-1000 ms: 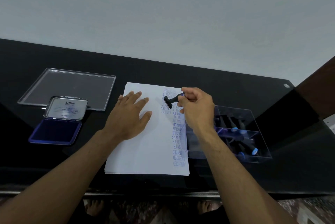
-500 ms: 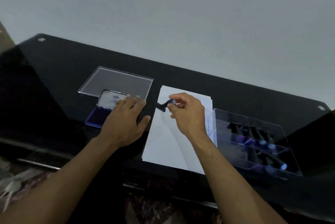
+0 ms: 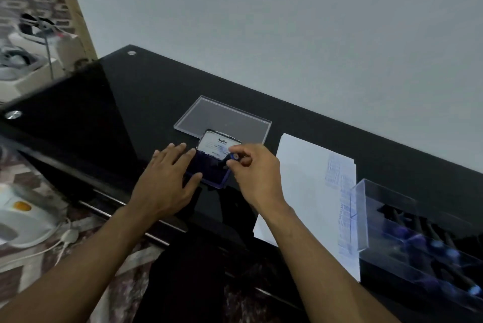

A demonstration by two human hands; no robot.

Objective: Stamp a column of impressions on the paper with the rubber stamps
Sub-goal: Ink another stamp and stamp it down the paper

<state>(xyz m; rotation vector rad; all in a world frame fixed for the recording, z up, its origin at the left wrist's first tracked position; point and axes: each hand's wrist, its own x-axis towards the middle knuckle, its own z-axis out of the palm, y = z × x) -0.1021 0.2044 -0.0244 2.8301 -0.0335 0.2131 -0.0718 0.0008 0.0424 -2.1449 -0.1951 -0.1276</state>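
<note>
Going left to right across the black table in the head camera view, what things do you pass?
Left hand → ink pad, with the stamp held over it by the right hand → paper → clear stamp box. The clear lid lies behind the ink pad, so I leave it out.

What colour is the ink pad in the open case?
Dark blue ink pad, seen in the head view.

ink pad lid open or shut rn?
Open. The ink pad has its lid tipped up at the back, the blue pad is bare, and the right hand holds a stamp over it.
</note>
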